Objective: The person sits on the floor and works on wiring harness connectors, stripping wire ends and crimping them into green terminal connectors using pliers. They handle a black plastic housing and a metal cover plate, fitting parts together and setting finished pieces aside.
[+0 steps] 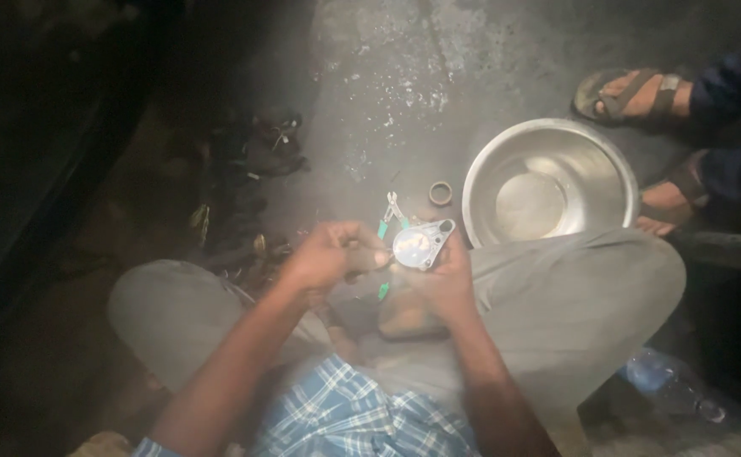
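Note:
I sit on a dark concrete floor with my knees apart. My right hand [445, 283] holds a small shiny metal part [422, 243] with a round face, lit brightly. My left hand [330, 254] is closed on a thin tool whose tip touches the left edge of that part. Green-handled pliers [390, 213] lie on the floor just beyond my hands, partly hidden behind them.
A steel bowl [548, 179] stands on the floor to the right front, with a small brown ring [441, 193] beside it. Another person's sandalled feet [637, 95] are at the far right. Dark oily parts [252, 195] lie to the left. A plastic bottle [663, 377] lies by my right knee.

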